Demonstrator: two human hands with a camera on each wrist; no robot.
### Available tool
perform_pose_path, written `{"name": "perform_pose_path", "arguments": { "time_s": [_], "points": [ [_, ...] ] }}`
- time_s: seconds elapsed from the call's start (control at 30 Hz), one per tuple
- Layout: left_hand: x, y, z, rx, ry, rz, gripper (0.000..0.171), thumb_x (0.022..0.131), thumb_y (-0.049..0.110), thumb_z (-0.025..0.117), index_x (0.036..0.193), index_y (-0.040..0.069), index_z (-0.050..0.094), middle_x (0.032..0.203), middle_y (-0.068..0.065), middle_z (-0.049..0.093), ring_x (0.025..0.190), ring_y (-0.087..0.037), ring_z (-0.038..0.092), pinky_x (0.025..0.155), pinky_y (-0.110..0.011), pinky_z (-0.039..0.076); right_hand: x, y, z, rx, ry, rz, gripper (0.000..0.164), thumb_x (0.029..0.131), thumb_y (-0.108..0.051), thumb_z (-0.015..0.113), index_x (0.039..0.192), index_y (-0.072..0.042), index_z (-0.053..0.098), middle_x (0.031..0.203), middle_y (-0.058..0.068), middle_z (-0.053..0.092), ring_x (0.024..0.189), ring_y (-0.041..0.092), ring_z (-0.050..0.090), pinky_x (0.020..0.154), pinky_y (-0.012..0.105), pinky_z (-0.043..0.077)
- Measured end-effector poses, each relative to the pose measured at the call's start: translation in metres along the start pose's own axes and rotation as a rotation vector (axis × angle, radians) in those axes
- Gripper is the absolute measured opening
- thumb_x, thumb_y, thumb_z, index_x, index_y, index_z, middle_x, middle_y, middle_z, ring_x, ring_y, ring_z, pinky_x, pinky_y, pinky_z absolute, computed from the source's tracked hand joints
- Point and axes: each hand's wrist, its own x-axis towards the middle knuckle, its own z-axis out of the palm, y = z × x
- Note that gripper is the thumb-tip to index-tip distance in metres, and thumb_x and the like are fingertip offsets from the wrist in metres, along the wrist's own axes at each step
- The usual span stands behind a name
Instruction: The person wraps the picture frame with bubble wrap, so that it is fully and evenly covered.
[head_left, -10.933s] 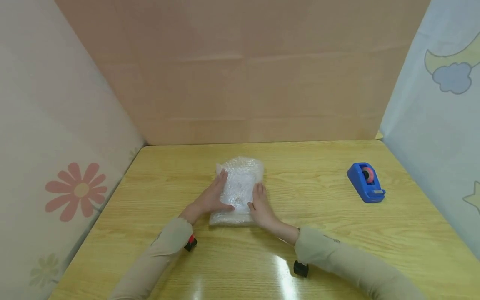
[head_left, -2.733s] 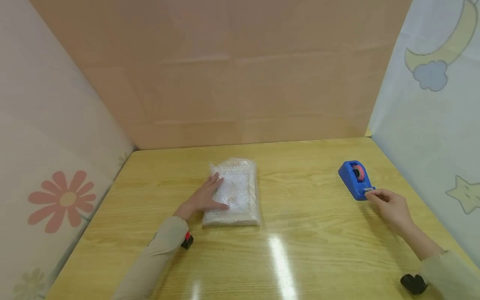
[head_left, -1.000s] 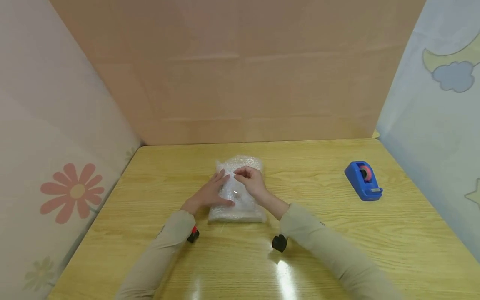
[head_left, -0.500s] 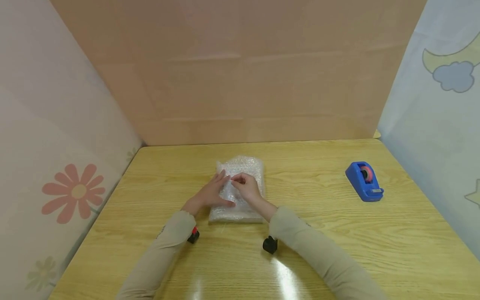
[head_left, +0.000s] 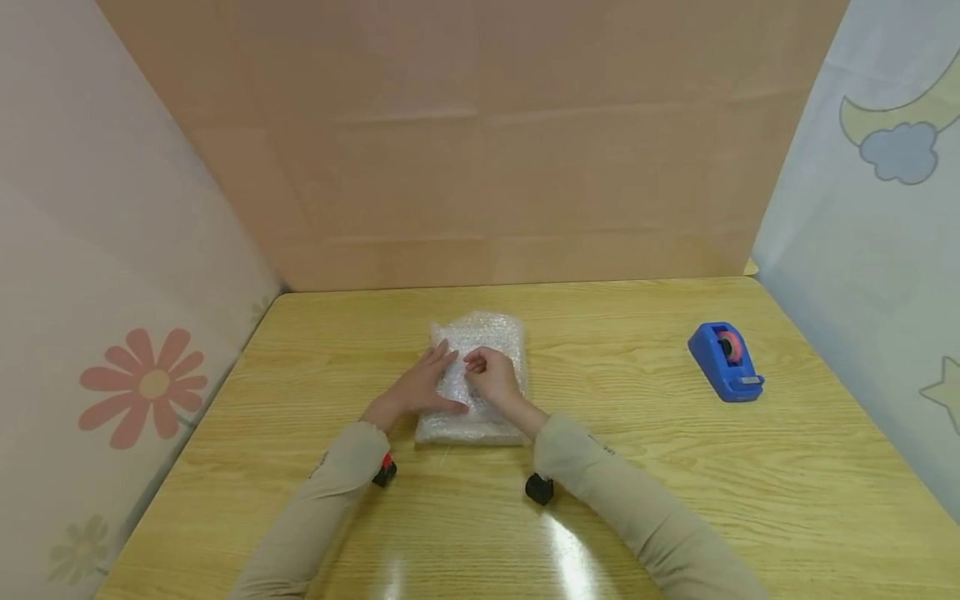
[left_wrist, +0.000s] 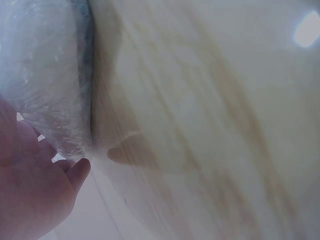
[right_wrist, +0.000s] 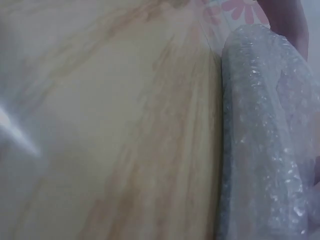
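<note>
A flat package in bubble wrap lies on the wooden table, its glossy film and straight edge also visible in the right wrist view. My left hand rests on the package's left side with thumb and fingers spread. Over the middle of the package, my right hand has its fingers bent, fingertips at the wrap close to my left fingers. Whether a bit of tape is between those fingertips is too small to see. The left wrist view has the left hand at the wrap's edge.
A blue tape dispenser with a pink-cored roll stands at the right of the table. Black wrist-camera mounts hang below both sleeves. Patterned side walls and a brown back panel enclose the table.
My right hand went from the package to the dispenser's cutter, then back onto the wrap. Over the last second it slid slightly nearer me, its fingertips parting a little. My left hand stayed on the package.
</note>
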Motion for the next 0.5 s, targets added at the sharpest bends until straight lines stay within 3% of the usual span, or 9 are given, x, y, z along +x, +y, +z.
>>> {"name": "perform_pose_path", "arguments": {
  "time_s": [0.17,0.4,0.5],
  "points": [
    [0.000,0.000,-0.001,0.004,-0.005,0.003,0.100,0.069,0.050,0.072,0.144,0.008,0.022,0.152,-0.009,-0.001,0.137,-0.033,-0.001,0.107,-0.052,0.016,0.000,-0.001,-0.001,-0.030,-0.022,-0.018,0.019,0.070,0.014,0.064,0.087,0.008,0.061,0.077,0.016,0.064,0.073,0.026,0.062,0.067,0.028,0.052],
    [0.000,0.001,-0.001,0.018,-0.008,0.000,0.100,0.069,0.051,0.072,0.144,0.009,0.022,0.152,-0.009,0.000,0.137,-0.032,-0.001,0.108,-0.051,0.015,0.004,-0.003,-0.013,-0.429,-0.112,-0.098,0.022,0.073,-0.011,0.071,0.092,-0.002,0.065,0.083,0.007,0.063,0.082,0.022,0.056,0.074,0.034,0.046],
    [0.000,0.001,-0.001,0.028,-0.009,0.003,0.099,0.070,0.052,0.071,0.145,0.009,0.022,0.152,-0.009,-0.001,0.137,-0.032,-0.001,0.108,-0.051,0.015,0.006,-0.002,-0.017,-0.501,-0.142,-0.118,0.023,0.074,-0.017,0.072,0.092,-0.003,0.066,0.083,0.006,0.061,0.082,0.022,0.054,0.073,0.034,0.045]
  ]
}}
